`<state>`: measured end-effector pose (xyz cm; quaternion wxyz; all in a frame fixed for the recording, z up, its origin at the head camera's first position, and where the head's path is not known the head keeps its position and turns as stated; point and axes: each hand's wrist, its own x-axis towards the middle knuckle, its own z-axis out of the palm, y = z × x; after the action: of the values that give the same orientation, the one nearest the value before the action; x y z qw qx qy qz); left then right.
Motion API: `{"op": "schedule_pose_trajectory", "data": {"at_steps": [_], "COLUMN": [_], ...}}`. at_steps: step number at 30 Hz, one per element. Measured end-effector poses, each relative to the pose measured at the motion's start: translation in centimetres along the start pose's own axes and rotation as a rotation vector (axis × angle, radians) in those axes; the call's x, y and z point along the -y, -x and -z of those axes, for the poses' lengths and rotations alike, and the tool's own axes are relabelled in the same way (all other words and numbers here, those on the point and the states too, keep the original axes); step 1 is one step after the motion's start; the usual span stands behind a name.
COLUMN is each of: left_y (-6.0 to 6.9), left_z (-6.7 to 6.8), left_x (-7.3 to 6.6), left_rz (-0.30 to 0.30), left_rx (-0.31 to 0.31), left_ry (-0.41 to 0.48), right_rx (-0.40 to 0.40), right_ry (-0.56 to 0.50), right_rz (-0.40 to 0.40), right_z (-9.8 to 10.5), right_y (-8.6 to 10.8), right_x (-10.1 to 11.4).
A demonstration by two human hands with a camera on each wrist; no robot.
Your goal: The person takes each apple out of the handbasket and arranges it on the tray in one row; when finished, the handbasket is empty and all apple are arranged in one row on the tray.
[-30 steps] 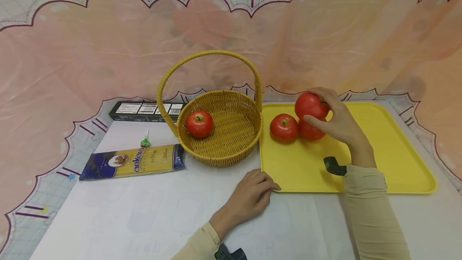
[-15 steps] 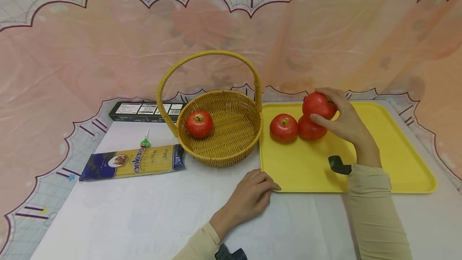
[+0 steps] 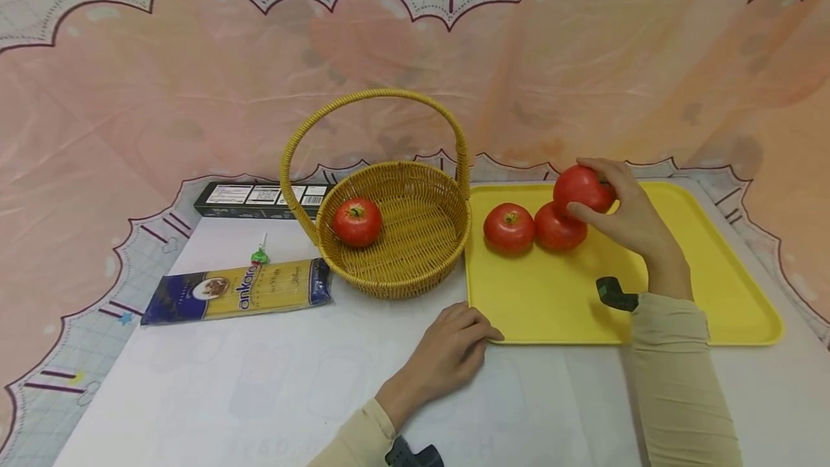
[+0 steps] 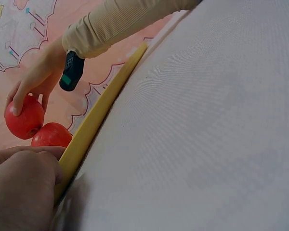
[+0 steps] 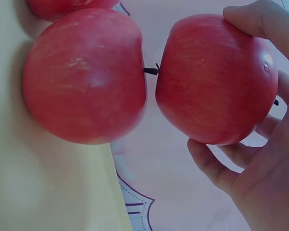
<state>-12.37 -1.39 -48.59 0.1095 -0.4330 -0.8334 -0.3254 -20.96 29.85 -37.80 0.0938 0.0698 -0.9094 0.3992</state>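
Note:
In the head view, my right hand (image 3: 632, 215) holds a red apple (image 3: 582, 189) between thumb and fingers above the yellow tray (image 3: 551, 301). Just below it sits a second apple (image 3: 560, 228), with a third apple (image 3: 509, 228) beside that one on its left. The right wrist view shows the held apple (image 5: 216, 79) close to the stem of the apple (image 5: 84, 77) on the tray. My left hand (image 3: 447, 352) grips the tray's near left corner, fingers over its rim; the thumb's contact is hidden.
Left of the tray stands a yellow wicker basket (image 3: 415, 287) with a tall handle and one apple (image 3: 357, 222) inside. Further left are a pasta packet (image 3: 240, 290), a green-wrapped lollipop (image 3: 260, 256) and a long dark box (image 3: 259, 200). A patterned cloth (image 3: 389, 56) hangs behind.
My right hand has moved to the right with its apple, uncovering more of the apple below. The left hand, tray and basket stay where they were.

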Motion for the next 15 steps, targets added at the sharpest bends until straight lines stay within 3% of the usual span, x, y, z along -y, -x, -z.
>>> {"op": "schedule_pose_trajectory", "data": {"at_steps": [9,15], "left_y": [0.0,0.0], "left_z": [-0.1,-0.1], "left_x": [0.1,0.2], "left_rz": [0.000,-0.005], "left_rx": [-0.002,-0.006], "left_ry": [0.001,0.003], "right_rx": [-0.011,0.007], "right_ry": [0.012,0.028], "right_rz": [-0.014,-0.076], "right_z": [0.7,1.1], "right_y": [0.2,0.4], "right_x": [-0.8,-1.2]}}
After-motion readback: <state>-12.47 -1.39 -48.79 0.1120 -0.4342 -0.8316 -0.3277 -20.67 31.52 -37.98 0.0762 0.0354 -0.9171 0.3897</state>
